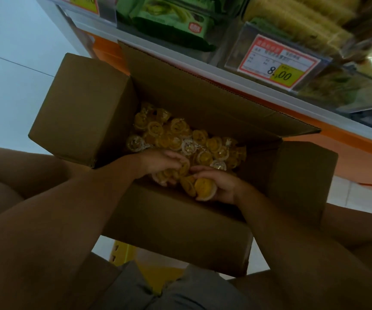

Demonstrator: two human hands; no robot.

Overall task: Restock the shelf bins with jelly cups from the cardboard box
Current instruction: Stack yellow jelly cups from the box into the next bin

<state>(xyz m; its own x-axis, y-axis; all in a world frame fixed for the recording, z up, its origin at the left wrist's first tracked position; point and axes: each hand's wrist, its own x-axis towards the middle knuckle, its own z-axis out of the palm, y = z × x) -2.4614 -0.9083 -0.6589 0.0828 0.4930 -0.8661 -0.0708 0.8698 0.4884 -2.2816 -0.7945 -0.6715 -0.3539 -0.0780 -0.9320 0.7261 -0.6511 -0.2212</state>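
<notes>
Both hands are down in the box. My right hand point(222, 186) curls its fingers round one yellow jelly cup point(203, 186), foil lid up. My left hand point(158, 161) is bent over a small clutch of cups point(169, 174), fingertips gripping them. Just beyond lies the loose heap of jelly cups point(180, 137) on the bottom of the cardboard box point(180, 224), whose flaps stand open. Past the box, the shelf bins point(310, 39) hold green packets point(169, 21) behind a price tag point(279, 61) reading 8.00.
</notes>
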